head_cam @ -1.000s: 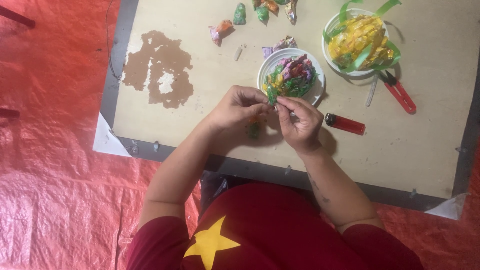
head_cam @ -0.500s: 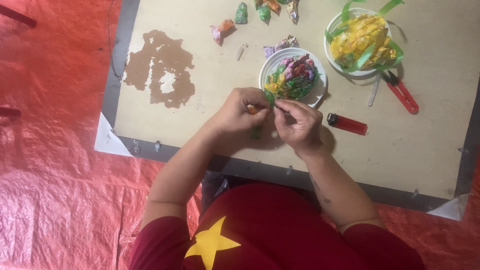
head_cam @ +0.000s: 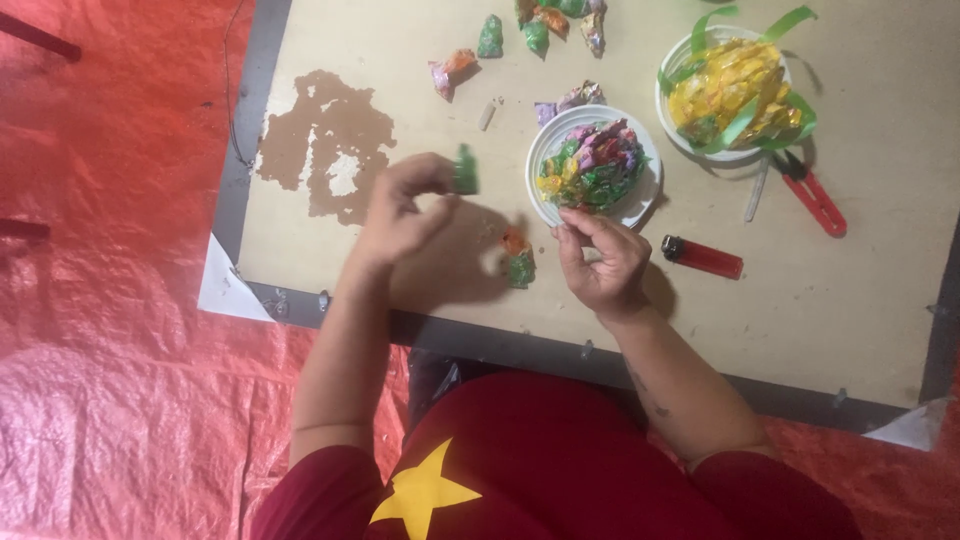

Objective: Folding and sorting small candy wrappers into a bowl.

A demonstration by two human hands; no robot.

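My left fingers [head_cam: 432, 180] are pinched on a small green wrap [head_cam: 466, 170], held up off the table [head_cam: 400, 60] just right of the brown patch [head_cam: 325, 140] where the surface has peeled. My left hand [head_cam: 400, 215] hangs above the table with the wrist toward me. My right fingers [head_cam: 585, 225] are curled together at the near rim of the white plate [head_cam: 545, 150]; whether they grip anything I cannot tell. My right hand [head_cam: 600, 265] rests on the table just below that plate.

Between my hands lies an orange and green wrap [head_cam: 518, 260], touching neither. The plate holds a heap of foil pieces [head_cam: 595, 165] in green, purple and yellow. Right of my right hand, near it, lies a red lighter [head_cam: 703, 257]. Further right a bowl [head_cam: 672, 105] holds a yellow bundle [head_cam: 728, 85] with green ribbon [head_cam: 745, 115] looped round it, and red scissors [head_cam: 815, 195] lie beside it. More finished wraps [head_cam: 540, 30] sit at the far edge. A red sheet [head_cam: 120, 350] covers the floor around the table.
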